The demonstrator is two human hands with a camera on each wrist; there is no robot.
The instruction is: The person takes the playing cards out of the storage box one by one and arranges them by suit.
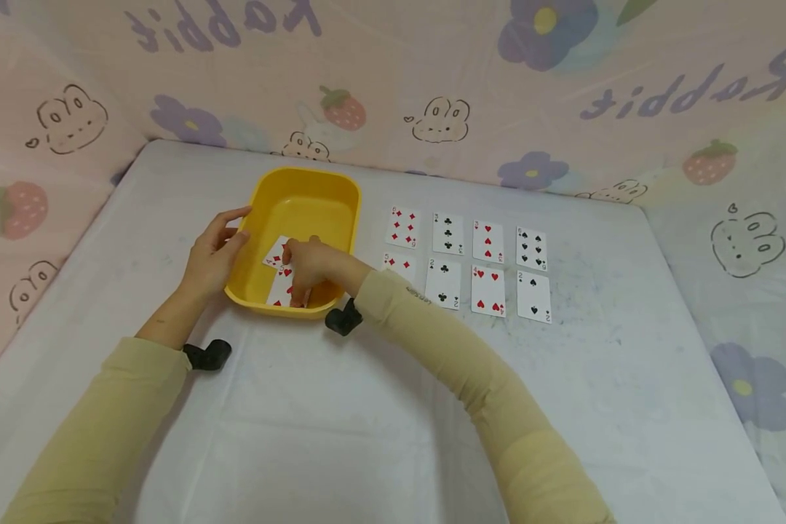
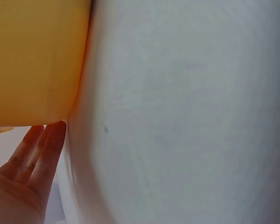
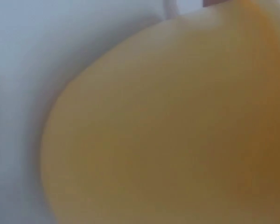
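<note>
A yellow plastic basin (image 1: pixel 314 185) stands on the table, with a few loose playing cards in its near half. Among these are a four of diamonds (image 1: pixel 274 256) and a hearts card (image 1: pixel 279 290), partly covered by my right hand. My left hand (image 1: pixel 211 256) rests against the basin's left side; the left wrist view shows its straight fingers (image 2: pixel 49 154) touching the outer wall. Reaching in over the right rim, my right hand (image 1: pixel 314 268) points its fingers down at the cards, thumb and forefinger spread apart. I cannot tell whether it grips a card.
Right of the basin, two rows of face-up cards lie on the white tabletop (image 1: pixel 380 407), among them a six of diamonds (image 1: pixel 402 227) and a two of spades (image 1: pixel 533 297). A printed cloth (image 1: pixel 380 80) hangs behind the table. Black wrist-camera mounts (image 1: pixel 209 355) sit at both cuffs.
</note>
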